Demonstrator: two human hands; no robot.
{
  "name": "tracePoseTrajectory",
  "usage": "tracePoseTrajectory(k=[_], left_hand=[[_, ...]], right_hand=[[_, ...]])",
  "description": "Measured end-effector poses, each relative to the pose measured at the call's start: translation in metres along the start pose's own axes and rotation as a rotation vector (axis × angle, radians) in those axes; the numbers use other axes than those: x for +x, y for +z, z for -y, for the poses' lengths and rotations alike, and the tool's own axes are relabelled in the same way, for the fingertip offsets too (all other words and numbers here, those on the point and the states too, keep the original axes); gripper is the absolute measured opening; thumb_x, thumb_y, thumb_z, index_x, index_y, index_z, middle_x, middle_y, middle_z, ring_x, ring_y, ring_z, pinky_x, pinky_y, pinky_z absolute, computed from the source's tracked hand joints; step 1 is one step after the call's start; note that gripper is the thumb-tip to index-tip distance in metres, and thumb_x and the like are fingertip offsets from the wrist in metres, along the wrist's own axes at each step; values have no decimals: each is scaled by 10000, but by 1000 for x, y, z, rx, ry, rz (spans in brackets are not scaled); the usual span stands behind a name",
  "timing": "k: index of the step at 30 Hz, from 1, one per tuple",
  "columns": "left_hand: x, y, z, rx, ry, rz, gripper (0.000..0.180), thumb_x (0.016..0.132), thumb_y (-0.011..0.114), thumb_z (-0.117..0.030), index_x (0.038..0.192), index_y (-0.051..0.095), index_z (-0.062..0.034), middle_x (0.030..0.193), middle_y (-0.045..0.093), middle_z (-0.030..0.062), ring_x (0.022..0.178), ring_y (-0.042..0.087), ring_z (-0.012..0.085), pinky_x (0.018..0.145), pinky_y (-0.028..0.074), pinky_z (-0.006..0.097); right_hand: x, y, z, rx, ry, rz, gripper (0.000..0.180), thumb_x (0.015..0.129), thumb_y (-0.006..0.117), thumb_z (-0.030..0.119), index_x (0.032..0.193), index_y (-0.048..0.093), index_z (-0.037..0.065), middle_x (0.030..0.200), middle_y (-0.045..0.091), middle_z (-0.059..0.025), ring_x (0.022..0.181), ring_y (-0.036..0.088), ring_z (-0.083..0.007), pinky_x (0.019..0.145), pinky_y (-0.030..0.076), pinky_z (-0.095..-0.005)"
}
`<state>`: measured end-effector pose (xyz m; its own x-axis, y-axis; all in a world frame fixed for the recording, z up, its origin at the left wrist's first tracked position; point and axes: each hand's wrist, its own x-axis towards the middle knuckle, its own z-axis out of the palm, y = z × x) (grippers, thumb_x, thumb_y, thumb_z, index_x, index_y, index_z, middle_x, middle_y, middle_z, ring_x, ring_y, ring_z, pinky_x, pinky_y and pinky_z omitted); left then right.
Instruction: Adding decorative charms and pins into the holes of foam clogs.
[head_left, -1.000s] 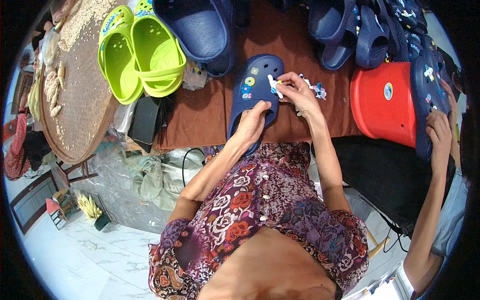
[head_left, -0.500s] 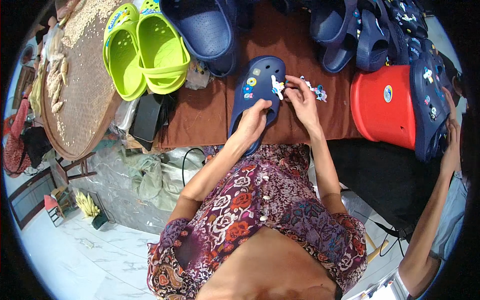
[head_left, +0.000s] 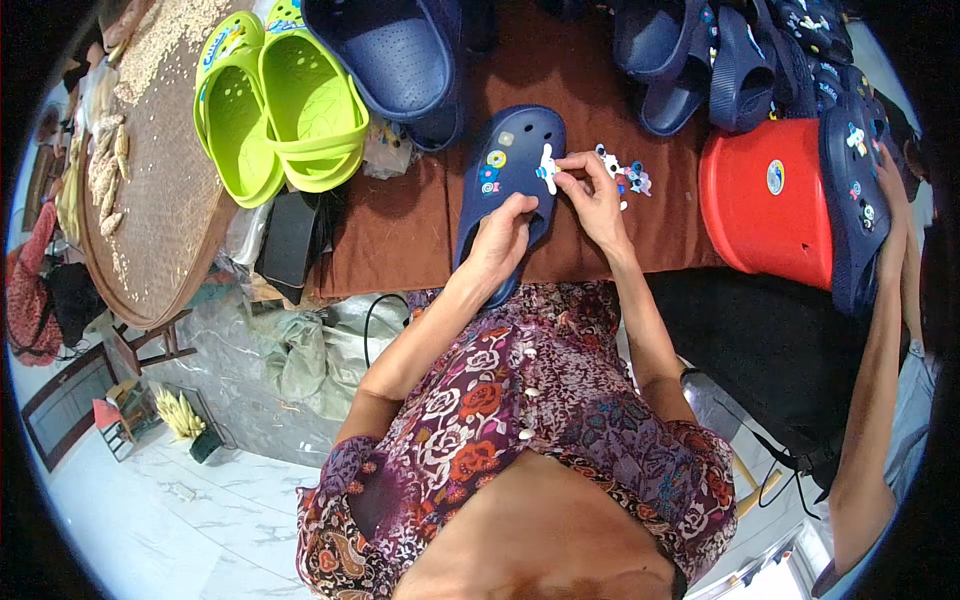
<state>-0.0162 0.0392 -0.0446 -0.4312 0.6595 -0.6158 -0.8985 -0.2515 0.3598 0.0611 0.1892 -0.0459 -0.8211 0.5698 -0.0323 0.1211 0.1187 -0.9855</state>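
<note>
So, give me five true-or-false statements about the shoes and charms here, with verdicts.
1. The left hand grips a navy clog. True.
2. The red tub stands left of that clog. False: the red tub is to its right.
3. The right hand is at a white charm. True.
4. The lime-green clogs are at the right. False: they're at the left.
5. Loose charms lie on brown cloth. True.

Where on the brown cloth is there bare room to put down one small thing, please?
Bare brown cloth lies between the flat black item and the held navy clog, and between the loose charms and the red plastic object. It is crowded at upper right, with navy shoes, and around the right hand.
</note>
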Motion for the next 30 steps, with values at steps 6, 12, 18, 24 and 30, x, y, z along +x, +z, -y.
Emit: tracePoseTrajectory(k=[6,12,18,24,30], left_hand=[[5,-3,0,-14,7,70,239,833,609,-51,1071,614,-25,1068,640,36,1015,565,159,955,402,320],[-4,-12,-4,-30,-22,43,93,833,662,-53,919,651,-20,994,645,37,982,559,142,936,401,292],[-14,7,-12,-63,46,80,204,841,638,-50,1040,610,-12,1063,641,56,1018,567,158,957,406,311],[-9,3,-14,-132,7,90,351,820,597,21,1165,542,0,1144,624,87,1074,592,209,999,443,341],[-9,1,-8,-76,42,70,331,825,594,-6,1153,547,-10,1127,622,65,1059,583,193,977,432,340]], right_hand=[[-11,8,16,-162,-24,-96,188,935,616,122,1098,640,32,1027,595,-86,879,635,-161,768,524,-284],[1,-39,11,-470,-140,-365,142,916,606,86,1028,687,53,935,641,-84,798,634,-192,676,487,-309],[18,-61,-4,-782,-89,-244,198,887,642,204,1010,683,54,917,626,-128,876,606,-304,785,474,-410],[27,-48,-1,-871,-146,-164,148,847,653,142,951,632,38,929,615,-154,891,569,-355,801,444,-456],[30,-30,26,-487,-48,-184,115,845,690,87,926,638,25,888,618,-88,812,622,-216,702,491,-345]])
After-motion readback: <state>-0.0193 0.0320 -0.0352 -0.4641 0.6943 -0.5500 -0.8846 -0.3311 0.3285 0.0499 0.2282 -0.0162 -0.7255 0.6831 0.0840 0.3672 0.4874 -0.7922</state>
